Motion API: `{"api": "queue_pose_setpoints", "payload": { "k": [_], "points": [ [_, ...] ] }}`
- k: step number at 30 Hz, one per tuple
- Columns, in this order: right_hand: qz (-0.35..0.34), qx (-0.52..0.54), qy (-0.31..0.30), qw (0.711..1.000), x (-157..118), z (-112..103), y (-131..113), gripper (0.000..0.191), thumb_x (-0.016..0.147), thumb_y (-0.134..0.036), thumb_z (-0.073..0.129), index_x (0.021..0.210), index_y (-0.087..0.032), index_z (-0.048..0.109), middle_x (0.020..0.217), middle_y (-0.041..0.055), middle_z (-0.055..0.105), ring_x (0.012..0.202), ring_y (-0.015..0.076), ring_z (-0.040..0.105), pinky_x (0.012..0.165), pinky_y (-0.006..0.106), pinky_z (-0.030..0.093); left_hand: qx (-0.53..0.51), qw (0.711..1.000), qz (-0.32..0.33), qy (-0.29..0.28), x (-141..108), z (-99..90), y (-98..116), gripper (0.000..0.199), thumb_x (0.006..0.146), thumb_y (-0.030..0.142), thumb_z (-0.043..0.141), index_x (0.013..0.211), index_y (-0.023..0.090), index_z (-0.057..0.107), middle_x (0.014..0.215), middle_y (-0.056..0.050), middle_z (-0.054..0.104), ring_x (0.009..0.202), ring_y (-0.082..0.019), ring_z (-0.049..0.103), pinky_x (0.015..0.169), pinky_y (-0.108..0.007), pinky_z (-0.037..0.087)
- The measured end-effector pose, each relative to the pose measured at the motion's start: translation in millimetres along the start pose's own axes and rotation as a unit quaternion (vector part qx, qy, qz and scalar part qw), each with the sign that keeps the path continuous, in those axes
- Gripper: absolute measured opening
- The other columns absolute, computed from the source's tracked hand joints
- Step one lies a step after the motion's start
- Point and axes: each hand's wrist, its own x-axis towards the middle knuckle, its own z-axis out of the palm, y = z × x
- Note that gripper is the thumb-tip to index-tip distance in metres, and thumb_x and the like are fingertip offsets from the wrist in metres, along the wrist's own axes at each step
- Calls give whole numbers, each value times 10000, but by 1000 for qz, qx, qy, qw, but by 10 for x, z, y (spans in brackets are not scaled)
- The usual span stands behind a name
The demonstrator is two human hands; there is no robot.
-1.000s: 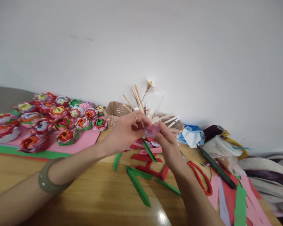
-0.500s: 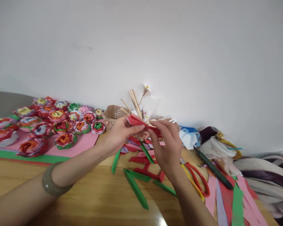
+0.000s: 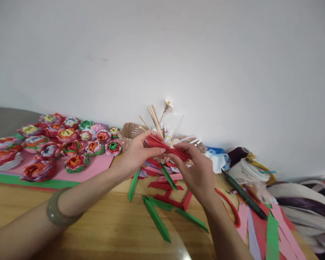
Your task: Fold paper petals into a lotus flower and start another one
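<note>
A bundle of folded red paper strips (image 3: 156, 143) is held up above the table, pinched at its middle between both hands. My left hand (image 3: 138, 153) grips its left part, thumb in front and fingers behind. My right hand (image 3: 197, 168) has thumb and fingers closed on the right part. Below them lie folded green strips (image 3: 157, 218) and folded red strips (image 3: 168, 196), with pink and purple ones further back. Part of the bundle is hidden behind my fingers.
Many paper flowers (image 3: 76, 163) rest on pink sheets at the left. A clear tray (image 3: 130, 131) and wooden sticks (image 3: 155, 117) stand by the wall. At the right are red-handled scissors (image 3: 234, 209), a dark green tool (image 3: 245, 195), a white tub (image 3: 246, 171) and paper strips (image 3: 272, 234).
My right hand has shifted slightly right and down, its fingers less raised. More of the red bundle's folded layers now show between the hands.
</note>
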Motion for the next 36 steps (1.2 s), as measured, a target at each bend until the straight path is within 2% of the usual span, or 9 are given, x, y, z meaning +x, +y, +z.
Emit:
{"api": "queue_pose_setpoints", "payload": {
  "k": [2, 4, 6, 8, 10, 12, 16, 21, 36],
  "points": [
    [-8, -54, 13, 998, -10, -22, -3, 159, 762, -292, 645, 891, -211, 598, 804, 20, 700, 703, 185, 665, 650, 287, 506, 95, 994, 52, 11, 3, -23, 12, 250, 651, 148, 673, 867, 179, 551, 752, 20, 592, 687, -115, 579, 644, -241, 478],
    [-14, -91, 21, 996, -18, -44, -16, 181, 755, -322, 652, 891, -216, 597, 773, 11, 702, 657, 183, 667, 601, 273, 496, 176, 976, 126, 31, -7, -41, 26, 309, 659, 164, 662, 939, 191, 535, 855, -5, 576, 758, -131, 571, 674, -255, 483],
    [-25, -120, 26, 992, -23, -59, -39, 164, 759, -332, 647, 871, -222, 600, 745, 4, 703, 622, 176, 664, 566, 259, 483, 260, 942, 207, 48, -31, -42, 47, 356, 660, 179, 660, 989, 200, 528, 957, -33, 546, 845, -155, 563, 727, -284, 486],
    [-49, -135, 26, 989, -28, -65, -68, 112, 780, -306, 624, 851, -222, 601, 741, 5, 708, 624, 171, 667, 560, 247, 479, 352, 892, 279, 48, -61, -25, 70, 322, 664, 181, 654, 973, 189, 567, 1009, -56, 523, 922, -179, 550, 783, -311, 474],
    [-75, -139, 23, 987, -34, -62, -95, 60, 804, -263, 590, 845, -220, 598, 747, 7, 714, 647, 168, 673, 569, 240, 483, 418, 849, 320, 39, -87, 0, 85, 224, 685, 176, 628, 908, 175, 618, 985, -67, 543, 938, -194, 552, 798, -328, 467],
    [-95, -138, 28, 985, -39, -54, -114, 39, 817, -231, 564, 843, -223, 592, 754, 5, 717, 665, 166, 676, 578, 238, 488, 444, 831, 334, 30, -98, 18, 83, 152, 709, 168, 597, 852, 177, 647, 916, -60, 591, 889, -190, 570, 773, -330, 472],
    [-111, -126, 41, 985, -47, -39, -119, 38, 819, -202, 565, 844, -224, 584, 775, 1, 718, 673, 158, 677, 588, 233, 497, 436, 837, 331, 9, -90, 16, 46, 157, 720, 145, 571, 836, 172, 672, 834, -53, 647, 807, -170, 593, 733, -315, 485],
    [-137, -126, 50, 981, -59, -20, -107, 34, 833, -215, 561, 854, -226, 585, 797, 9, 718, 703, 164, 679, 601, 242, 508, 414, 848, 329, 33, -98, 28, 22, 165, 690, 112, 569, 799, 178, 673, 778, -43, 661, 756, -165, 593, 683, -305, 494],
    [-161, -128, 56, 977, -82, 11, -91, 87, 838, -168, 547, 874, -239, 581, 858, 20, 717, 778, 170, 679, 662, 272, 534, 387, 869, 304, 48, -129, 69, 33, 149, 702, 109, 561, 773, 180, 671, 769, -41, 664, 763, -168, 588, 707, -318, 492]
  ]
}}
